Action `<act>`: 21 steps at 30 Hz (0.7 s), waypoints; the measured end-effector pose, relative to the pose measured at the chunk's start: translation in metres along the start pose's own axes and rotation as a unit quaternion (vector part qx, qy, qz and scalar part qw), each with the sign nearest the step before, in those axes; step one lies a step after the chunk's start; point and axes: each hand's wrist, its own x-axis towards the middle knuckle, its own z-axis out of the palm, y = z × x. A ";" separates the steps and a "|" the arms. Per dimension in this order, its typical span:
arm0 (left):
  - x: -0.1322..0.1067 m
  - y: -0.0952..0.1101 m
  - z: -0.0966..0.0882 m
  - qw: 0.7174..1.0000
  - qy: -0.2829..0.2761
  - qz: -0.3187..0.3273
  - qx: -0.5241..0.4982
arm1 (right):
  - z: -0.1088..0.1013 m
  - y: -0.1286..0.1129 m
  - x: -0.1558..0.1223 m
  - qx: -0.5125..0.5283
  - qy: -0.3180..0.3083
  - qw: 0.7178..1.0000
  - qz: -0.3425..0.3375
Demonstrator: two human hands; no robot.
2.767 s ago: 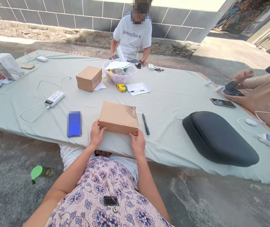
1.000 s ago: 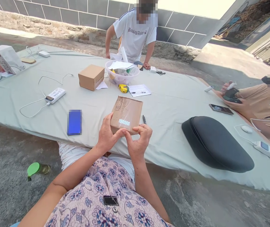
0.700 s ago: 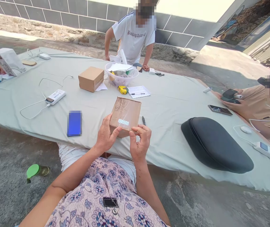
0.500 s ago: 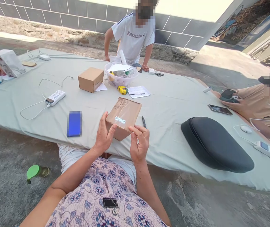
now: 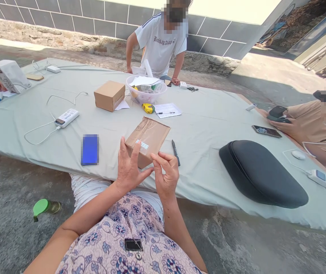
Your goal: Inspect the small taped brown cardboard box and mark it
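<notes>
Just in front of me a brown cardboard box (image 5: 151, 133) rests at a tilt on the cloth, with clear tape and a blue-dotted white strip (image 5: 142, 144) on top. My left hand (image 5: 129, 167) lies against its left and near side, fingers spread, a fingertip by the strip and the thumb stretched toward my right hand. At the near right corner of the box, my right hand (image 5: 167, 173) has thumb and forefinger pinched together; what lies between them is too small to make out. Right of the box lies a black pen (image 5: 175, 152).
Beyond stand another cardboard box (image 5: 110, 96), a plastic basket (image 5: 147, 97), a yellow tape measure (image 5: 148, 108) and paper (image 5: 168, 110). A blue pixelated object (image 5: 90, 149) and a power strip (image 5: 67, 118) lie left, a black cushion (image 5: 262, 173) right. Other people sit around the table.
My left hand's fingers have spread and its thumb has moved right, toward the right hand. The box has shifted slightly left. My right hand keeps its pinch at the corner.
</notes>
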 end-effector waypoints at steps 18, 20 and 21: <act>0.007 -0.008 -0.012 0.995 -0.025 0.028 -0.089 | -0.013 0.013 0.004 -0.083 -0.007 0.996 0.018; 0.007 -0.008 -0.014 0.993 -0.038 0.036 -0.102 | -0.019 0.021 0.006 -0.093 0.020 0.995 0.030; 0.007 -0.008 -0.015 0.992 -0.046 0.040 -0.110 | -0.022 0.025 0.007 -0.094 0.031 0.994 0.042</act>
